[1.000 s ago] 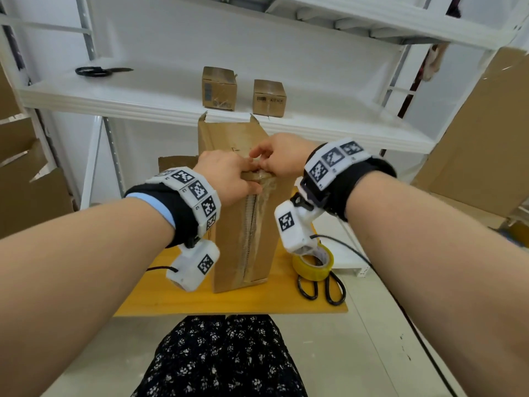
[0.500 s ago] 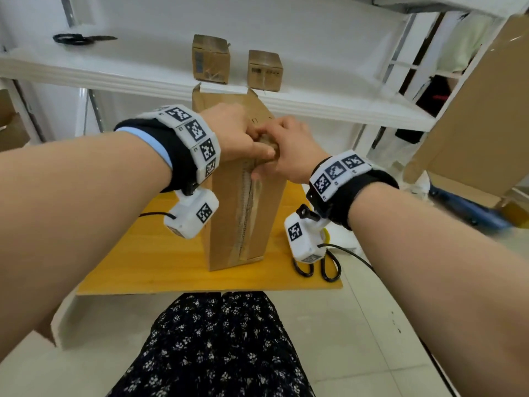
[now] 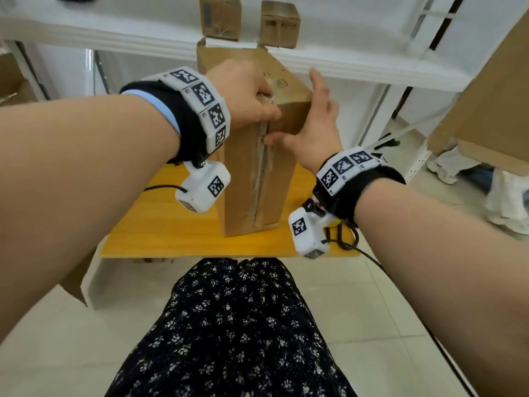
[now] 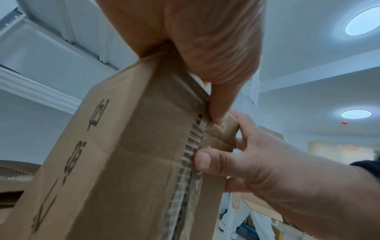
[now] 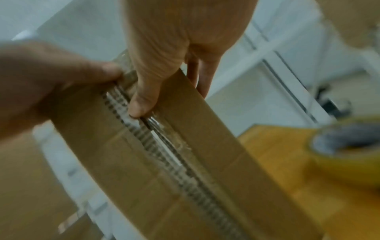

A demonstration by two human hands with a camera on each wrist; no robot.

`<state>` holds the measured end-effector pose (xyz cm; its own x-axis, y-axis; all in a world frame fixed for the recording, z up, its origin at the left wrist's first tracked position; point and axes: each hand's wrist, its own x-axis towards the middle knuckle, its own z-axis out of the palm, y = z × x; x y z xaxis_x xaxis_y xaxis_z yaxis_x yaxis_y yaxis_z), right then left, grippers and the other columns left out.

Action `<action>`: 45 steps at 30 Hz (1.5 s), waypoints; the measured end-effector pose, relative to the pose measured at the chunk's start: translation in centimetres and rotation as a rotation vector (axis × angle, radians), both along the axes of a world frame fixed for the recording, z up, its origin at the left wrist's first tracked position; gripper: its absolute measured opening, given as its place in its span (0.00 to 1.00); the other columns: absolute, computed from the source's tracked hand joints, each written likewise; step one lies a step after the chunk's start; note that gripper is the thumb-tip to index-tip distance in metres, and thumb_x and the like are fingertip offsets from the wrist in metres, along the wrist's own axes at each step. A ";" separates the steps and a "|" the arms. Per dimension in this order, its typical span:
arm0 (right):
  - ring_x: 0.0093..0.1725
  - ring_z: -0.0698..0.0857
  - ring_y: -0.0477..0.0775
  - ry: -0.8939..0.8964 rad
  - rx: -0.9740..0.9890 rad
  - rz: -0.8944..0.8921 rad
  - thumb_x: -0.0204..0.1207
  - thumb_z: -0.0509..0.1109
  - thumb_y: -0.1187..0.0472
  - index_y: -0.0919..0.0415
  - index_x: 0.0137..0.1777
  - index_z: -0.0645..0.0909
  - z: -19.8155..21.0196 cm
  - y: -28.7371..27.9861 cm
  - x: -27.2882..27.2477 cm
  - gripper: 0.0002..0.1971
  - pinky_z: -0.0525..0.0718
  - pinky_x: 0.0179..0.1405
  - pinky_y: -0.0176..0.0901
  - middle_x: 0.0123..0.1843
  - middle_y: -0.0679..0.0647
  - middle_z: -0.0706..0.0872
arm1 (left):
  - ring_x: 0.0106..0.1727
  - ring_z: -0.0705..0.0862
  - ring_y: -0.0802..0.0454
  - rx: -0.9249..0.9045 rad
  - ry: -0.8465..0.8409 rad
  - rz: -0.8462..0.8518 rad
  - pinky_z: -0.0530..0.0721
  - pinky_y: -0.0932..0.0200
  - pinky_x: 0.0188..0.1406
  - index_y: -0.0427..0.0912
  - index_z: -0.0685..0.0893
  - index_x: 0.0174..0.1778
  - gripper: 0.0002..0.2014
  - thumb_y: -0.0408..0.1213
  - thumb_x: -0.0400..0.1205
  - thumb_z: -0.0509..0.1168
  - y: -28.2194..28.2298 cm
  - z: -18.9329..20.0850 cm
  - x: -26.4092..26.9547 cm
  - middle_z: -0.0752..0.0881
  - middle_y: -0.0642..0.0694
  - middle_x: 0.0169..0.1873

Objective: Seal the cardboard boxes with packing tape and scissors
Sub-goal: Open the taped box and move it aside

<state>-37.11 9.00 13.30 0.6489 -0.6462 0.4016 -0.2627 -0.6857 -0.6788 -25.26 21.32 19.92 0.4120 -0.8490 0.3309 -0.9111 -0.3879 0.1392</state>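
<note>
A tall cardboard box [image 3: 252, 173] stands upright on the yellow table [image 3: 171, 233], with clear tape [image 5: 164, 129] over its front seam. My left hand [image 3: 246, 96] grips the box's top front edge, fingers curled over the top and thumb [image 4: 218, 104] on the seam. My right hand [image 3: 312, 124] lies flat against the box's right side with straight fingers, its thumb [image 4: 205, 160] pressing the taped seam just below the left thumb. A yellow tape roll [image 5: 349, 154] lies on the table to the box's right. The black scissors [image 3: 346, 239] next to it are mostly hidden by my right wrist.
Two small cardboard boxes [image 3: 220, 15] [image 3: 280, 20] sit on the white shelf [image 3: 114, 32] right behind the tall box. A large cardboard sheet [image 3: 492, 96] leans at the right. Flat cardboard stands at the far left. The table's front edge is near my lap.
My right hand has left the pinch at the box top, opened, and moved to the box's right side with its thumb lower on the seam. The left hand stays at the top.
</note>
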 end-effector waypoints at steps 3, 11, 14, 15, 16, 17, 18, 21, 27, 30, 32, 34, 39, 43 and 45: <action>0.72 0.77 0.60 -0.005 0.329 -0.104 0.48 0.88 0.34 0.39 0.85 0.34 -1.0 -0.6 0.9 0.76 0.78 0.68 0.52 0.79 0.61 0.67 | 0.70 0.77 0.42 0.015 -0.037 -0.008 0.75 0.51 0.64 0.57 0.67 0.81 0.35 0.60 0.78 0.65 0.1 -0.5 0.4 0.80 0.45 0.71; 0.56 0.90 0.46 -0.086 0.420 0.121 0.55 0.86 0.36 0.51 0.68 0.79 -4.9 -1.2 1.8 0.42 0.89 0.58 0.51 0.57 0.46 0.91 | 0.75 0.74 0.47 0.062 -0.040 -0.011 0.74 0.51 0.71 0.62 0.69 0.79 0.30 0.62 0.79 0.62 -0.5 -0.8 0.9 0.75 0.55 0.76; 0.62 0.87 0.49 0.038 0.364 0.077 0.64 0.85 0.44 0.49 0.73 0.74 -8.2 -1.2 0.9 0.38 0.85 0.64 0.51 0.65 0.47 0.88 | 0.74 0.75 0.47 0.059 -0.061 -0.005 0.75 0.51 0.69 0.63 0.69 0.79 0.31 0.63 0.79 0.62 -0.7 -1.1 1.1 0.76 0.56 0.75; 0.64 0.86 0.51 0.123 0.342 0.034 0.66 0.84 0.45 0.50 0.75 0.73 -9.1 -1.1 0.8 0.38 0.84 0.65 0.52 0.67 0.48 0.87 | 0.74 0.75 0.47 0.060 -0.059 -0.007 0.75 0.51 0.69 0.63 0.68 0.79 0.31 0.63 0.78 0.62 -0.8 -1.3 1.2 0.77 0.56 0.74; 0.64 0.85 0.54 0.243 0.320 -0.005 0.67 0.83 0.45 0.51 0.76 0.74 -9.9 -1.2 0.9 0.37 0.83 0.65 0.52 0.67 0.49 0.86 | 0.74 0.75 0.47 0.059 -0.056 -0.010 0.76 0.50 0.69 0.63 0.68 0.79 0.32 0.64 0.78 0.62 -0.9 -1.3 1.3 0.77 0.56 0.74; 0.63 0.86 0.57 0.418 0.291 -0.031 0.68 0.82 0.43 0.52 0.74 0.77 -10.4 -1.4 1.0 0.35 0.84 0.65 0.53 0.66 0.51 0.88 | 0.74 0.75 0.47 0.059 -0.057 -0.012 0.75 0.50 0.70 0.63 0.68 0.80 0.32 0.64 0.78 0.62 -1.0 -1.3 1.3 0.76 0.56 0.75; 0.60 0.88 0.59 0.652 0.234 -0.045 0.67 0.80 0.38 0.54 0.68 0.81 -10.6 -1.5 1.1 0.33 0.85 0.62 0.54 0.61 0.52 0.90 | 0.74 0.75 0.47 0.058 -0.062 -0.013 0.75 0.49 0.70 0.63 0.67 0.80 0.32 0.64 0.78 0.62 -1.0 -1.3 1.4 0.76 0.57 0.75; 0.46 0.91 0.57 1.217 0.035 0.071 0.64 0.72 0.27 0.54 0.49 0.89 -8.8 -1.5 1.9 0.30 0.88 0.55 0.56 0.45 0.52 0.93 | 0.73 0.76 0.47 0.052 -0.061 -0.019 0.76 0.49 0.69 0.63 0.67 0.80 0.33 0.65 0.78 0.61 -1.0 -1.3 1.6 0.76 0.56 0.75; 0.50 0.91 0.59 0.620 0.785 0.594 0.88 0.62 0.54 0.64 0.51 0.86 0.8 0.9 2.5 0.16 0.88 0.54 0.49 0.48 0.61 0.91 | 0.70 0.78 0.48 0.037 -0.035 -0.037 0.76 0.52 0.67 0.61 0.70 0.79 0.31 0.62 0.79 0.64 -0.8 -0.9 1.2 0.80 0.55 0.71; 0.50 0.90 0.56 0.403 0.852 0.713 0.90 0.55 0.58 0.66 0.55 0.82 -0.3 1.8 2.9 0.16 0.88 0.53 0.45 0.51 0.61 0.89 | 0.71 0.76 0.51 0.030 0.012 -0.036 0.75 0.53 0.69 0.60 0.71 0.78 0.31 0.62 0.78 0.65 -0.4 -0.6 1.4 0.79 0.57 0.72; 0.55 0.90 0.55 0.360 0.872 0.765 0.90 0.56 0.59 0.65 0.58 0.82 -3.1 1.6 3.0 0.14 0.87 0.58 0.46 0.55 0.60 0.89 | 0.72 0.76 0.53 0.015 0.030 -0.037 0.74 0.54 0.70 0.61 0.71 0.78 0.31 0.62 0.78 0.66 -0.2 -0.7 1.6 0.78 0.58 0.73; 0.57 0.90 0.54 0.336 0.892 0.771 0.90 0.55 0.61 0.63 0.56 0.83 -5.5 1.5 3.0 0.14 0.85 0.61 0.47 0.54 0.56 0.91 | 0.72 0.76 0.52 0.010 0.024 -0.036 0.74 0.54 0.70 0.61 0.71 0.78 0.31 0.62 0.78 0.65 -0.3 -0.9 1.7 0.78 0.58 0.73; 0.49 0.90 0.50 0.290 0.913 0.773 0.90 0.53 0.63 0.63 0.52 0.82 -7.8 0.9 4.1 0.16 0.86 0.54 0.42 0.46 0.52 0.92 | 0.73 0.75 0.52 -0.011 0.028 -0.013 0.71 0.60 0.65 0.61 0.70 0.78 0.30 0.61 0.79 0.64 -0.6 -1.3 2.2 0.76 0.57 0.75; 0.48 0.89 0.49 0.431 0.858 0.708 0.90 0.55 0.63 0.62 0.51 0.84 -9.7 0.5 4.0 0.15 0.85 0.53 0.42 0.46 0.52 0.91 | 0.73 0.74 0.53 -0.028 0.034 -0.011 0.68 0.62 0.61 0.61 0.70 0.78 0.30 0.62 0.79 0.65 -0.8 -1.3 2.1 0.75 0.58 0.75; 0.49 0.89 0.48 0.475 0.829 0.677 0.90 0.56 0.61 0.60 0.53 0.85 -10.1 0.6 3.9 0.14 0.85 0.51 0.39 0.46 0.50 0.92 | 0.73 0.75 0.52 -0.011 0.048 -0.013 0.70 0.59 0.65 0.63 0.70 0.78 0.31 0.62 0.78 0.65 -0.8 -1.2 2.1 0.76 0.58 0.75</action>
<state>-33.19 9.65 3.15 0.9323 -0.0613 -0.3564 -0.3616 -0.1762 -0.9156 -23.16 20.49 18.72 0.4168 -0.8507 0.3204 -0.9081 -0.3743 0.1875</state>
